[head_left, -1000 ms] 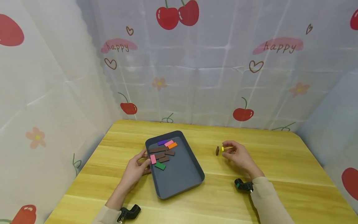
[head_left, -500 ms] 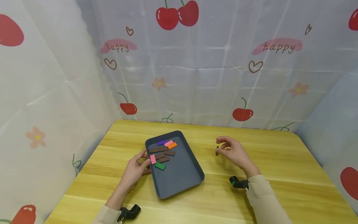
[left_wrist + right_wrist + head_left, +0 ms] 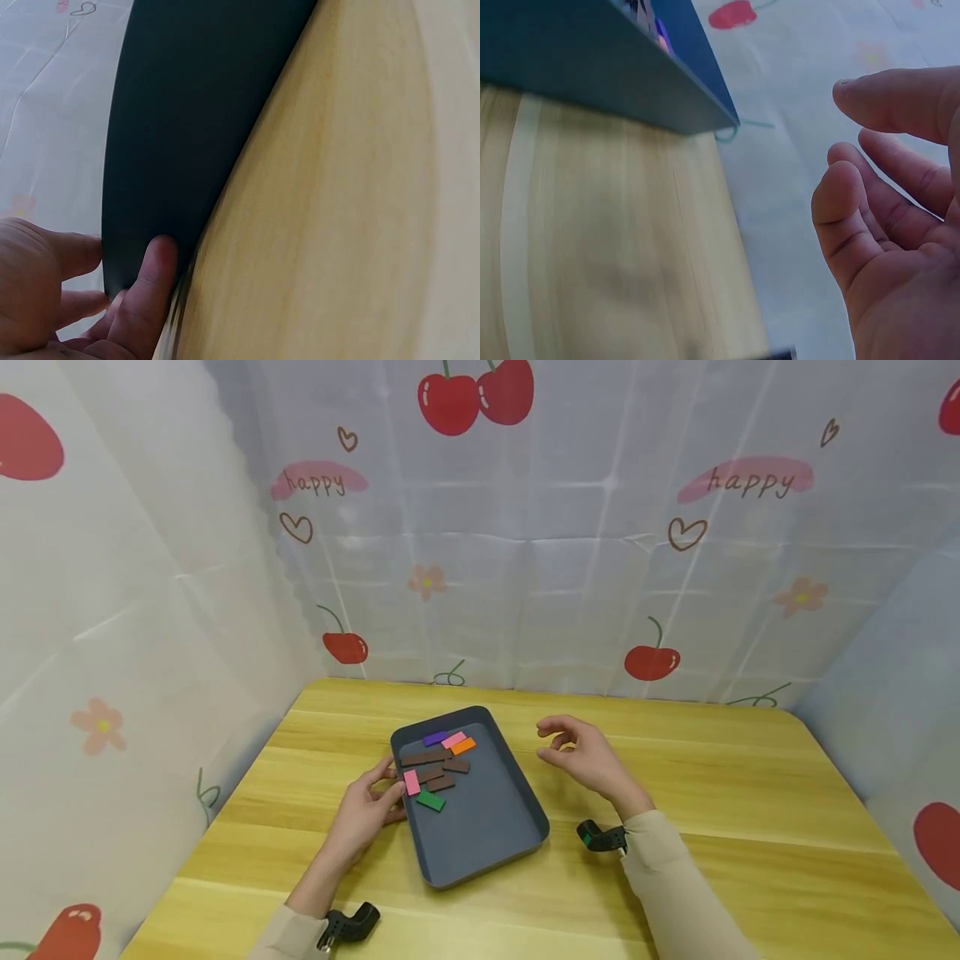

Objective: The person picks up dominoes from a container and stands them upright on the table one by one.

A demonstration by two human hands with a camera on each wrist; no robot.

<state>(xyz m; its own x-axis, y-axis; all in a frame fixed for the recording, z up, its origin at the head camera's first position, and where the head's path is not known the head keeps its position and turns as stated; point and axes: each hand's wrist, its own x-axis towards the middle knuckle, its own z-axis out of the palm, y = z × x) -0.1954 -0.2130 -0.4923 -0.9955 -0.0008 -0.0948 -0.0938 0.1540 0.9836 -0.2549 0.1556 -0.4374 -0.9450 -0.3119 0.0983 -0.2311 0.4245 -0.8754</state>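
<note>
A dark grey tray (image 3: 480, 827) stands on the table. Several flat domino-like blocks lie in its left part: brown blocks (image 3: 427, 774), a green block (image 3: 431, 801), an orange block (image 3: 463, 746), a purple block (image 3: 435, 739) and a pink block (image 3: 412, 782). My left hand (image 3: 363, 810) holds the tray's left side, thumb at the rim, other fingers against the outer wall (image 3: 187, 112). To the tray's right hovers my right hand (image 3: 588, 760), thumb and fingers apart, nothing visible between them in the right wrist view. The spot where a brown and a yellow block stood is behind this hand.
The wooden table (image 3: 712, 793) ends at a white printed curtain (image 3: 525, 593) behind and at both sides. Each wrist wears a black camera mount (image 3: 600, 837). A small dark edge shows at the bottom of the right wrist view; what it is I cannot tell.
My right hand has let go of the yellow block near the brown one and moved left toward the tray. The left hand and the tray stay in place.
</note>
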